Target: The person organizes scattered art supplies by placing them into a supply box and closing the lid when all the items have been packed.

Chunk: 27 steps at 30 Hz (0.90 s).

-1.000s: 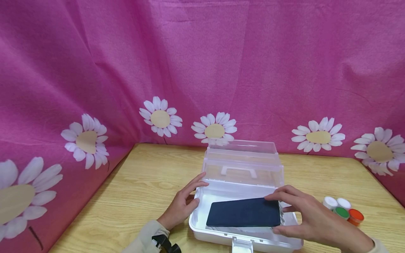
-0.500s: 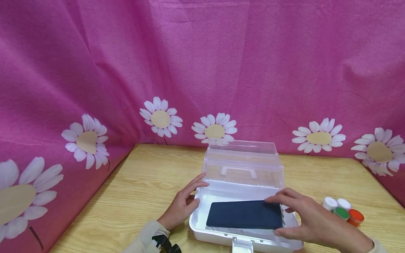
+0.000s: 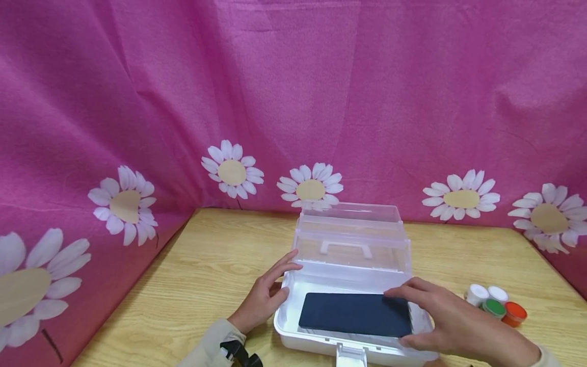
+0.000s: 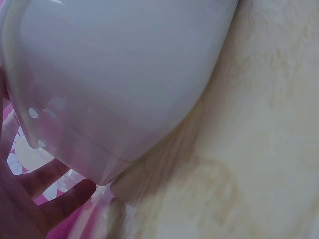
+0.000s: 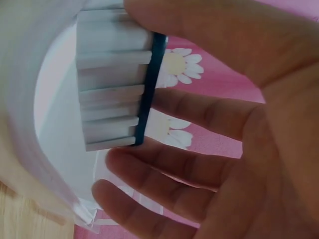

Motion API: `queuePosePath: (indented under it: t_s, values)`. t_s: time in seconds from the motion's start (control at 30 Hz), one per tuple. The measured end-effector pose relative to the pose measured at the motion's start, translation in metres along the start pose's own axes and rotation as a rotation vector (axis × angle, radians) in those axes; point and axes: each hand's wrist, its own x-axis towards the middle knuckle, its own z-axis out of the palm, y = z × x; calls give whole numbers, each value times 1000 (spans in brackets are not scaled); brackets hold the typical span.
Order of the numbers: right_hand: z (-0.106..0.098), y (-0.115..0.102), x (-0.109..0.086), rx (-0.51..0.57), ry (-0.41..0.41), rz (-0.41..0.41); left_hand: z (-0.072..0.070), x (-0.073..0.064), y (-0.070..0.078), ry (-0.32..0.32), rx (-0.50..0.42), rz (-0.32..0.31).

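An opened white plastic storage box (image 3: 312, 345) sits on the table with its clear lid (image 3: 353, 234) tipped back. Inside it is a dark blue, flat-topped rectangular block (image 3: 348, 312); the right wrist view shows a white, ribbed end (image 5: 107, 84) below that top. My right hand (image 3: 451, 318) holds the block's right end, thumb on the near side and fingers on the far side. At the box's left rim my left hand (image 3: 263, 300) rests with fingers extended, fingertips near the hinge corner. The left wrist view shows the box's outer wall (image 4: 124, 74) beside those fingers.
Several small round paint pots, among them a green-lidded one (image 3: 494, 308) and an orange-red one (image 3: 515, 312), stand right of the box. A latch (image 3: 350, 355) hangs at the box's front. Behind the wooden table (image 3: 229, 239) hangs a pink flowered cloth (image 3: 390, 102).
The block's right end has come down and slightly toward me inside the box, my right hand moving with it. My left hand and the box have stayed in place.
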Motion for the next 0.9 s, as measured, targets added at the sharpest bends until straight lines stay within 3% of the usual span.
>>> queuePosePath:
  t_s: [0.23, 0.9]
  values:
    - [3, 0, -1, 1, -40, 107, 0, 0, -1, -4, 2, -17]
    - [10, 5, 5, 28, -65, 143, 0, 0, -1, -3, 0, -9]
